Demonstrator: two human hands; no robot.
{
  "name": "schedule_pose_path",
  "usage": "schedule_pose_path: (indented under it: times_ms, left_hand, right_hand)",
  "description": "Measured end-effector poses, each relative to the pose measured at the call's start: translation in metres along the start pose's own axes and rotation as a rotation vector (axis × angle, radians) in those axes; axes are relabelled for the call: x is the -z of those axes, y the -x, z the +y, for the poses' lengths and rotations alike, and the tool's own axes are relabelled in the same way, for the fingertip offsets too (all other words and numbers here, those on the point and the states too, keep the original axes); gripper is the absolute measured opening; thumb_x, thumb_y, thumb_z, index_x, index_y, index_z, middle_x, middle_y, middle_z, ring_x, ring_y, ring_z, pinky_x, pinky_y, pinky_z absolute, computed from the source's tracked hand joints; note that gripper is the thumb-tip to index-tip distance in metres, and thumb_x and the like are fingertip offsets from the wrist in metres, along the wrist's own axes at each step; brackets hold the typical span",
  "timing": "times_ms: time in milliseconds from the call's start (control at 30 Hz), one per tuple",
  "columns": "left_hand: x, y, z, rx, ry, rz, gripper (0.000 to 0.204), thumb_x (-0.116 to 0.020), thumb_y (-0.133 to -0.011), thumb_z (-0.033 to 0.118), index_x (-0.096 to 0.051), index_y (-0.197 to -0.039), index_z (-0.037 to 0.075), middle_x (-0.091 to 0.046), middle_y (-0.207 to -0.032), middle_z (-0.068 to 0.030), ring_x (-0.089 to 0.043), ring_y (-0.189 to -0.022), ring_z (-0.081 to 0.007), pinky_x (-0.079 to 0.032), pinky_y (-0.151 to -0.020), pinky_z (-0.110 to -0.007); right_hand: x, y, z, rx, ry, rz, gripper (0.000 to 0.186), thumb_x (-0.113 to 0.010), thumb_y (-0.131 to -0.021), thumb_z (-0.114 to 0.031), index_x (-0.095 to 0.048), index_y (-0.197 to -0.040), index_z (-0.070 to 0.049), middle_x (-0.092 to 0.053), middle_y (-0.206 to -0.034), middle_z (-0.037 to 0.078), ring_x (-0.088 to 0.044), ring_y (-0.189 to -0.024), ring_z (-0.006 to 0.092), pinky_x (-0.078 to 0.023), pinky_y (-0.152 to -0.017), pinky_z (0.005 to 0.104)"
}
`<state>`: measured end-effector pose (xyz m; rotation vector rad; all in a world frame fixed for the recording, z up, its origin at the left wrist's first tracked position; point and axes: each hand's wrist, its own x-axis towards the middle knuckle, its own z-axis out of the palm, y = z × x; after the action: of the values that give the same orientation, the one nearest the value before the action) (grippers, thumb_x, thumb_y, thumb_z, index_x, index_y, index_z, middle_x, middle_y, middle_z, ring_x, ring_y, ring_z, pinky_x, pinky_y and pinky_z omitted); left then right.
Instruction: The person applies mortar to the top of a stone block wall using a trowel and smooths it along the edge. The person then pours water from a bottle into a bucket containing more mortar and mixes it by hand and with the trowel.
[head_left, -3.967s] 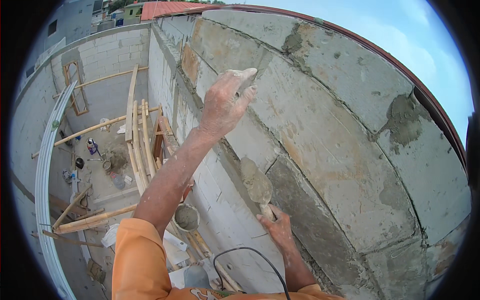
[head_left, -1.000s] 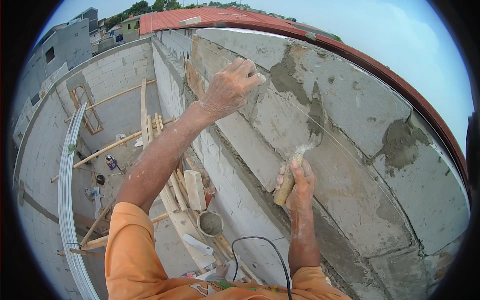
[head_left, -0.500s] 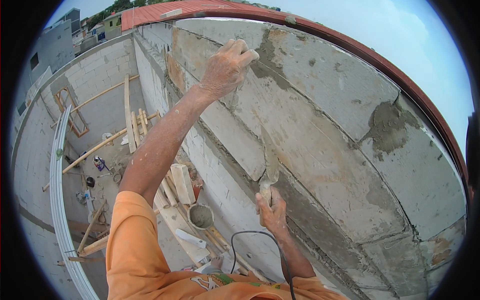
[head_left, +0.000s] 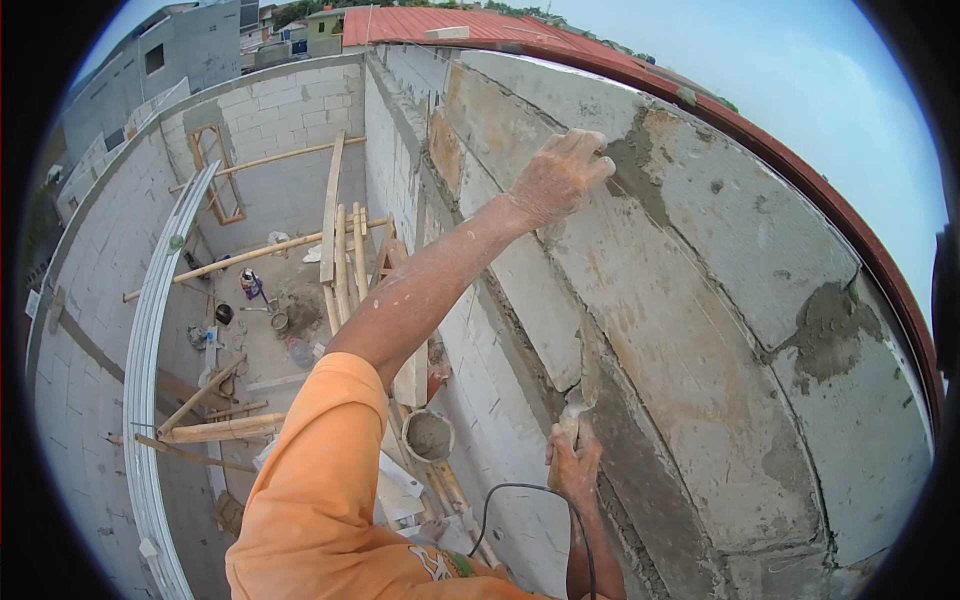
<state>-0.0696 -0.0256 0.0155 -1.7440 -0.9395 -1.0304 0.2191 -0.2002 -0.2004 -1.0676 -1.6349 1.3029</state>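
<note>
The left arm reaches long and forward, its upper part in a sleeve (head_left: 320, 430), the elbow slightly bent. Its forearm (head_left: 440, 280) slants up and rightward, flecked with pale splashes. The wrist is nearly straight. The left hand (head_left: 562, 180) is back-up, knuckles bent and fingers curled in, the fingertips dusted pale; it is nearer the top edge of the wall (head_left: 690, 330) than the other hand. The right arm is lower, its bare forearm (head_left: 592, 545) rising steeply. The right hand (head_left: 575, 462) is closed in a grip, fingers wrapped round, well apart from the left.
</note>
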Motion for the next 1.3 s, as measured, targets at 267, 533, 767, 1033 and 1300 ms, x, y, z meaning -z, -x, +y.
schedule_pose_path:
  times_ms: [267,533,767,1033,1300]
  left_hand:
    - [-0.031,0.038,-0.106,0.095,-0.048,-0.082,0.024,-0.062,-0.083,0.002,-0.058,-0.104,0.012,-0.054,-0.128,-0.0089,-0.05,-0.124,-0.0313,-0.048,-0.101,-0.043]
    - [-0.05,0.081,-0.202,0.26,-0.372,-0.246,0.018,-0.058,-0.087,0.006,-0.06,-0.103,0.014,-0.05,-0.139,-0.009,-0.045,-0.132,-0.0312,-0.047,-0.101,-0.045]
    - [-0.032,0.104,-0.229,0.792,-0.637,-0.375,0.016,-0.062,-0.09,0.015,-0.066,-0.105,0.012,-0.07,-0.109,-0.012,-0.061,-0.112,-0.0296,-0.049,-0.092,-0.045]
    - [0.008,0.105,-0.153,1.189,-0.192,-0.25,0.023,-0.064,-0.091,0.029,-0.071,-0.092,0.007,-0.072,-0.099,-0.0137,-0.068,-0.095,-0.0369,-0.052,-0.085,-0.045]
    - [0.029,0.029,0.023,0.33,0.231,-0.01,0.044,-0.069,-0.09,0.01,-0.059,-0.133,0.008,-0.064,-0.127,-0.0141,-0.057,-0.122,-0.0317,-0.044,-0.103,-0.042]
  right_hand:
    - [0.004,0.017,0.02,-0.036,0.073,0.036,0.022,-0.063,-0.095,-0.022,-0.057,-0.093,-0.001,-0.056,-0.065,0.003,-0.052,-0.053,0.0121,-0.042,-0.049,0.0303]
    - [0.016,0.043,0.039,-0.123,0.197,0.09,0.018,-0.063,-0.093,-0.017,-0.057,-0.094,0.001,-0.056,-0.064,0.003,-0.052,-0.053,0.0114,-0.043,-0.05,0.0297]
    - [0.033,0.065,0.065,-0.142,0.261,0.134,0.032,-0.07,-0.091,-0.023,-0.061,-0.108,0.003,-0.06,-0.07,0.007,-0.057,-0.061,0.0153,-0.048,-0.058,0.0336]
    - [0.035,0.082,0.056,-0.162,0.292,0.126,0.038,-0.072,-0.09,-0.024,-0.061,-0.117,0.001,-0.067,-0.084,0.016,-0.064,-0.075,0.0232,-0.052,-0.07,0.0381]
    - [0.041,0.085,0.062,-0.162,0.288,0.061,0.038,-0.072,-0.09,-0.025,-0.061,-0.116,0.0,-0.068,-0.084,0.019,-0.066,-0.076,0.027,-0.052,-0.073,0.0376]
